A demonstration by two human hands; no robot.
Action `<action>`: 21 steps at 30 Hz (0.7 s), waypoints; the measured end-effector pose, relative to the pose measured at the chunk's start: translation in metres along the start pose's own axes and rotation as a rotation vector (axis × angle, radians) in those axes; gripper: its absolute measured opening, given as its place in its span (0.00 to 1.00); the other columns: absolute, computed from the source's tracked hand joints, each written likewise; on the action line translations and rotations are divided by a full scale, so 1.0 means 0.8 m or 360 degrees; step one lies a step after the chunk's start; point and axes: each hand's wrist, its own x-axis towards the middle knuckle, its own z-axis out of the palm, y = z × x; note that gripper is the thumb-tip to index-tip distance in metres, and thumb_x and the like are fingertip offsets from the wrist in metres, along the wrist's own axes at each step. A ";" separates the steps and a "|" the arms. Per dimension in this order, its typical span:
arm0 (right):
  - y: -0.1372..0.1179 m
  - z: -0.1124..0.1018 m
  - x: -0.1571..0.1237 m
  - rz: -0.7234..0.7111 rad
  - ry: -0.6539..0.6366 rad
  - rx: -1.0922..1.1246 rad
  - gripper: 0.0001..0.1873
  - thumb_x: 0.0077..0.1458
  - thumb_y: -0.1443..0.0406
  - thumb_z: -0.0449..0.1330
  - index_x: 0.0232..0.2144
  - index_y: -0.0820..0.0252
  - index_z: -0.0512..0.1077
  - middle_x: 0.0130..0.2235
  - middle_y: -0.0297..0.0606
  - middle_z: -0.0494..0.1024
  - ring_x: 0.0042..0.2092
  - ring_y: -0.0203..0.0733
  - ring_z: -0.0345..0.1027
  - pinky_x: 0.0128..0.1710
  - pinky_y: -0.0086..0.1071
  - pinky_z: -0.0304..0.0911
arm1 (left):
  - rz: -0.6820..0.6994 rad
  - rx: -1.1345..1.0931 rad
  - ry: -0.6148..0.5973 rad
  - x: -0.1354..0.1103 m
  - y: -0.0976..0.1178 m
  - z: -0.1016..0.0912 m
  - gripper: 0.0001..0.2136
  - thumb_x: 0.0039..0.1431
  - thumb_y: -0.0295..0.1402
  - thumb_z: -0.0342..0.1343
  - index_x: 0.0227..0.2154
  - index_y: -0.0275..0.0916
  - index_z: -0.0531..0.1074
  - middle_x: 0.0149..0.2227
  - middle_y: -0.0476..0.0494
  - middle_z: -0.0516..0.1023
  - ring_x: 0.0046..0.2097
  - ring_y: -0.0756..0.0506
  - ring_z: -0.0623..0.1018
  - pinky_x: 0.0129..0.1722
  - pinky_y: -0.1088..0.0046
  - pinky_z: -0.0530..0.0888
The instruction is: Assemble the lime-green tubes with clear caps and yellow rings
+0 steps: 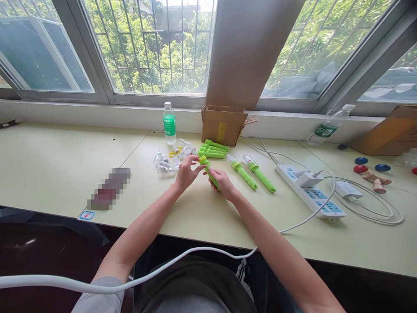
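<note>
My right hand grips a green ribbed plastic tube by its lower part, tilted up to the left. My left hand pinches a yellow ring or cap at the tube's upper end. Just beyond my hands lies a bundle of similar green tubes. Two finished green tubes with clear tips lie to the right. A pile of clear plastic caps and a loose yellow ring sit to the left of the bundle.
A water bottle and an open cardboard box stand by the window sill. A white power strip with cables lies at right, with coloured wooden pieces beyond. A white cable crosses my lap.
</note>
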 end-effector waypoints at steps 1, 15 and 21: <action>0.001 0.001 0.000 -0.0051 0.0029 -0.0039 0.22 0.51 0.47 0.55 0.31 0.60 0.70 0.17 0.29 0.62 0.16 0.31 0.52 0.15 0.27 0.46 | 0.0002 0.0000 0.0001 0.000 0.000 0.000 0.15 0.50 0.41 0.61 0.35 0.39 0.67 0.38 0.44 0.74 0.41 0.48 0.77 0.37 0.66 0.81; 0.005 0.000 -0.002 -0.0002 -0.0118 0.0111 0.24 0.52 0.47 0.52 0.33 0.61 0.70 0.14 0.26 0.58 0.13 0.30 0.45 0.12 0.27 0.40 | 0.0055 0.0083 0.0002 0.002 0.005 -0.004 0.15 0.49 0.43 0.62 0.33 0.39 0.67 0.36 0.45 0.74 0.37 0.48 0.77 0.34 0.68 0.80; -0.001 0.004 -0.004 0.0078 -0.0225 0.0270 0.21 0.51 0.49 0.53 0.33 0.60 0.68 0.14 0.25 0.57 0.14 0.29 0.43 0.12 0.26 0.39 | 0.0024 -0.0016 -0.0033 0.004 0.006 -0.007 0.16 0.48 0.42 0.62 0.34 0.39 0.67 0.37 0.45 0.73 0.39 0.49 0.77 0.36 0.67 0.81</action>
